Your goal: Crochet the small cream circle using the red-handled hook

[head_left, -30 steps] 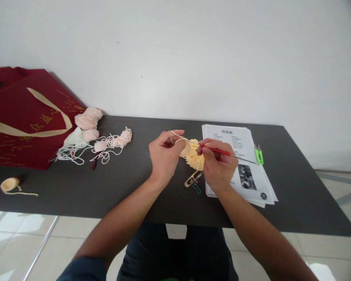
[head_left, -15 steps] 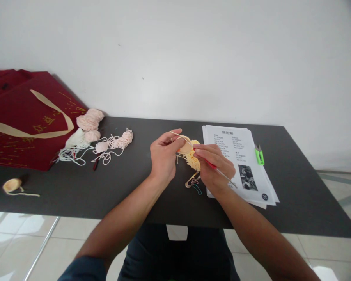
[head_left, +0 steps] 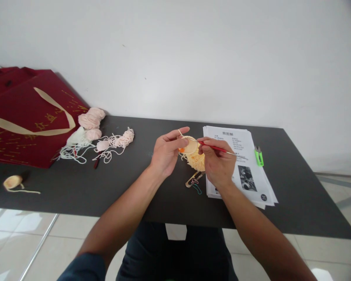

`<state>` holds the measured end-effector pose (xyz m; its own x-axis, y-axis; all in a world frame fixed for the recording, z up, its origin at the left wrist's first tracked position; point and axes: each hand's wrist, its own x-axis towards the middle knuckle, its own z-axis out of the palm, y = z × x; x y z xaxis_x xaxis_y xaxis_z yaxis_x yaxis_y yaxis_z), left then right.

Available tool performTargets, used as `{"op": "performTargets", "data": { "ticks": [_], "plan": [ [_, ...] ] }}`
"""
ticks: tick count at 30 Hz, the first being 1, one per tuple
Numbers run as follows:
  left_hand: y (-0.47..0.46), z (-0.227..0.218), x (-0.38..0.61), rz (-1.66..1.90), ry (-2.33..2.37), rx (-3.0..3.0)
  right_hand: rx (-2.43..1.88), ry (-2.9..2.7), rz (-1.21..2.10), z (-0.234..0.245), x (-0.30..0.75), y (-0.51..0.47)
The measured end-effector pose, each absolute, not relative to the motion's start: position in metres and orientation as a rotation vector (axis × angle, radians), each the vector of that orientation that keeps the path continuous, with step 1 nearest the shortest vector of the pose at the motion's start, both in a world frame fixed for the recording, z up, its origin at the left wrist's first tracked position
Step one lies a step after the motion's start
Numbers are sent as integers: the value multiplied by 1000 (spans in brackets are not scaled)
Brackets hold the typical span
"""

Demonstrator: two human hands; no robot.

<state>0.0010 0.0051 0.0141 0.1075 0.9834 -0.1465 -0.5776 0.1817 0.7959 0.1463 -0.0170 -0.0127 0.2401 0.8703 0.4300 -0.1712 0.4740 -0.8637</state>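
My left hand [head_left: 169, 152] is closed on a small pale-yellow crochet piece [head_left: 191, 146], with the thumb pressed on it near an orange spot. A strand of yarn runs over my raised left index finger. My right hand [head_left: 219, 160] pinches a crochet hook [head_left: 218, 148] with a red grip and a metal shaft; its tip is at the upper edge of the piece. Below the piece lies a yellow yarn skein [head_left: 194, 160], partly hidden by my right hand. Nearer to me are a large safety pin [head_left: 190, 180] and a teal stitch marker [head_left: 197, 189].
Printed sheets [head_left: 245, 156] lie right of my hands, with green thread snips [head_left: 259, 156] on their edge. At left are pink yarn [head_left: 92, 118], white yarn [head_left: 76, 137], a dark red bag [head_left: 23, 117] and a pale-yellow crocheted piece [head_left: 13, 182] with a loose tail.
The hook has swung from pointing down toward me to nearly level, its rear end now further right. My right hand has turned with it, and my left hand has shifted slightly right.
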Motion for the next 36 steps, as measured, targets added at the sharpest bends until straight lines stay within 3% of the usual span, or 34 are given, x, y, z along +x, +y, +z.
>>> {"op": "performTargets", "data": {
  "ticks": [5, 14, 21, 30, 36],
  "plan": [
    [5, 12, 1, 1316, 871, 822, -762, -1142, 809, -7, 155, -13],
    [2, 8, 3, 1455, 1182, 1097, -748, -1341, 449, -3, 152, -17],
    [-1, 9, 0, 1438, 1133, 1171, -778, -1131, 699, -6, 156, -15],
    [4, 9, -4, 1399, 1087, 1117, -767, -1115, 747, -2, 158, -17],
    [2, 6, 2, 1385, 974, 1055, -680, -880, 1136, -2, 154, -12]
  ]
}}
